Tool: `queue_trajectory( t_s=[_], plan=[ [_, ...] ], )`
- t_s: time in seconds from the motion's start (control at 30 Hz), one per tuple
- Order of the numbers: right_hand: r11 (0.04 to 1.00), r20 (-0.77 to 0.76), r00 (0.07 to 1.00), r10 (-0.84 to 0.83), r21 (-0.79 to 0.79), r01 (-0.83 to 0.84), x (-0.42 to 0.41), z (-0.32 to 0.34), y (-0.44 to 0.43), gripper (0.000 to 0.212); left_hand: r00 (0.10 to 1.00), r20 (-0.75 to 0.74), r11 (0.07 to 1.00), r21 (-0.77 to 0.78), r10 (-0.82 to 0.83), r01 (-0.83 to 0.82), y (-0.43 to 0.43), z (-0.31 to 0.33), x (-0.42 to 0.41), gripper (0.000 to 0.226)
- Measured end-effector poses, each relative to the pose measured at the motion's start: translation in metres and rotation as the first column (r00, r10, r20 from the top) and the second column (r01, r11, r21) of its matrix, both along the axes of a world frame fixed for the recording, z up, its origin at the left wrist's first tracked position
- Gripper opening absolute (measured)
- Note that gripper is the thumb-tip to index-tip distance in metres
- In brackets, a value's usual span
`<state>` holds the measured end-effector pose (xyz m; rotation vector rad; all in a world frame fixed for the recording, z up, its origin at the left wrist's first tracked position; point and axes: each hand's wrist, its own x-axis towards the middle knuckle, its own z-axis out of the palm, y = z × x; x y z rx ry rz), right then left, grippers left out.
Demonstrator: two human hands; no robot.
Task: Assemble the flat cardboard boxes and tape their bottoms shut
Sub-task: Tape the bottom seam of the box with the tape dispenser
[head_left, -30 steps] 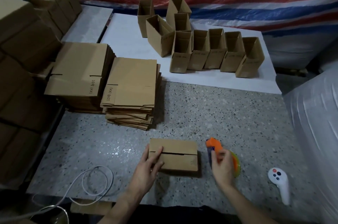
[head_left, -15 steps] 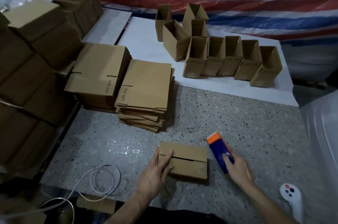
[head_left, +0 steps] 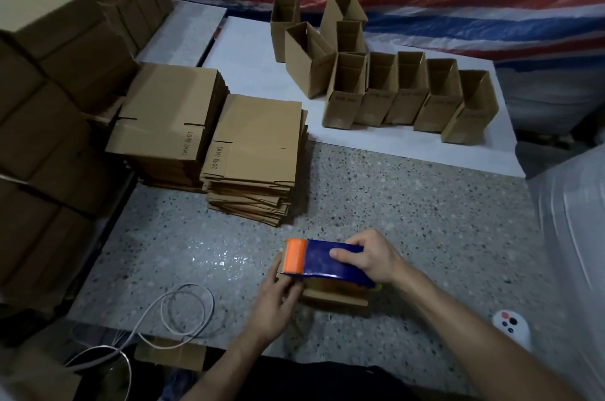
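A small cardboard box point(head_left: 334, 297) stands bottom-up on the speckled table point(head_left: 409, 220) near the front edge. My left hand point(head_left: 276, 297) holds its left end, fingers over the top edge. A blue tape dispenser with an orange end point(head_left: 322, 258) lies across the top of the box, gripped from the right by my right hand point(head_left: 368, 256). The dispenser hides most of the box's top. Two stacks of flat boxes point(head_left: 258, 152) lie at the left.
Several assembled open boxes point(head_left: 409, 96) stand on a white sheet point(head_left: 248, 53) at the back. Large cartons point(head_left: 55, 80) are piled at the left. A white cable point(head_left: 183, 309) coils at the front left, and a white controller point(head_left: 510, 325) lies at the front right.
My right hand lifted the tape dispenser from the table beside the box and brought it left onto the box's top. My left hand stayed on the box's left end.
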<state>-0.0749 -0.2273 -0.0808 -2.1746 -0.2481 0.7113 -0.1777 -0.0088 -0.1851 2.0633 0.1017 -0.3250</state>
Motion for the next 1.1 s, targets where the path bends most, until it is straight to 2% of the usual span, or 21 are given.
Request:
queue_trajectory(
  t_s=[0.03, 0.1, 0.17, 0.2, 0.23, 0.3, 0.37, 0.43, 0.5, 0.53, 0.6, 0.67, 0.8, 0.97, 1.03, 1.1],
  plan=[
    [1.0, -0.006, 1.0, 0.023, -0.014, -0.023, 0.002, 0.0, 0.001, 0.05, 0.991, -0.089, 0.977, -0.178, 0.104, -0.119, -0.002, 0.007, 0.004, 0.026],
    [0.998, -0.015, 0.999, 0.052, -0.042, -0.052, 0.004, 0.0, 0.002, 0.048, 0.901, -0.377, 0.809, -0.448, 0.214, -0.38, -0.005, 0.026, 0.013, 0.027],
    [0.997, -0.016, 0.999, 0.052, -0.058, -0.053, 0.005, 0.0, 0.005, 0.046, 0.792, -0.56, 0.623, -0.536, 0.242, -0.57, 0.0, 0.033, 0.021, 0.036],
    [0.997, -0.016, 0.998, 0.054, -0.06, -0.055, 0.007, 0.0, 0.006, 0.045, 0.762, -0.599, 0.569, -0.548, 0.245, -0.613, 0.004, 0.033, 0.022, 0.034],
    [0.996, -0.014, 0.998, 0.059, -0.061, -0.06, 0.008, 0.0, 0.008, 0.045, 0.763, -0.604, 0.56, -0.559, 0.229, -0.611, 0.008, 0.034, 0.023, 0.034],
    [0.996, -0.007, 0.998, 0.063, -0.058, -0.063, 0.009, -0.001, 0.009, 0.044, 0.814, -0.563, 0.635, -0.578, 0.146, -0.513, 0.016, 0.036, 0.024, 0.046],
    [0.998, -0.004, 0.999, 0.053, -0.043, -0.053, 0.008, -0.002, 0.009, 0.046, 0.836, -0.535, 0.705, -0.544, 0.125, -0.454, 0.02, 0.036, 0.029, 0.044],
    [0.999, -0.01, 0.999, 0.032, -0.022, -0.032, 0.007, -0.004, 0.007, 0.047, 0.805, -0.557, 0.698, -0.493, 0.204, -0.519, 0.024, 0.032, 0.037, 0.031],
    [1.0, -0.025, 1.0, -0.006, -0.008, 0.006, 0.008, -0.004, 0.004, 0.047, 0.719, -0.606, 0.639, -0.411, 0.341, -0.65, 0.033, 0.026, 0.039, 0.022],
    [0.999, -0.029, 0.999, -0.032, 0.003, 0.032, 0.008, -0.005, 0.002, 0.048, 0.693, -0.612, 0.64, -0.366, 0.381, -0.676, 0.04, 0.023, 0.038, 0.019],
    [0.998, -0.036, 0.997, -0.065, 0.024, 0.066, 0.009, -0.005, -0.002, 0.048, 0.724, -0.595, 0.724, -0.318, 0.35, -0.612, 0.052, 0.022, 0.032, 0.016],
    [0.999, -0.043, 0.998, -0.05, 0.018, 0.051, 0.008, -0.004, -0.001, 0.048, 0.779, -0.572, 0.764, -0.374, 0.257, -0.527, 0.053, 0.026, 0.026, 0.018],
    [0.998, -0.036, 0.999, 0.023, -0.063, -0.025, 0.006, -0.002, 0.008, 0.044, 0.855, -0.51, 0.741, -0.536, 0.097, -0.404, 0.03, 0.038, 0.028, 0.023],
    [0.997, -0.022, 0.999, 0.031, -0.064, -0.032, 0.006, 0.001, 0.008, 0.044, 0.868, -0.469, 0.73, -0.534, 0.164, -0.427, 0.026, 0.032, 0.031, 0.02],
    [0.996, -0.026, 0.999, 0.04, -0.08, -0.042, 0.004, 0.002, 0.01, 0.043, 0.851, -0.495, 0.728, -0.516, 0.177, -0.452, 0.026, 0.029, 0.032, 0.008],
    [0.993, -0.039, 0.998, 0.04, -0.11, -0.044, 0.003, 0.005, 0.013, 0.043, 0.824, -0.532, 0.726, -0.486, 0.196, -0.487, 0.025, 0.028, 0.035, 0.031]
  ],
)
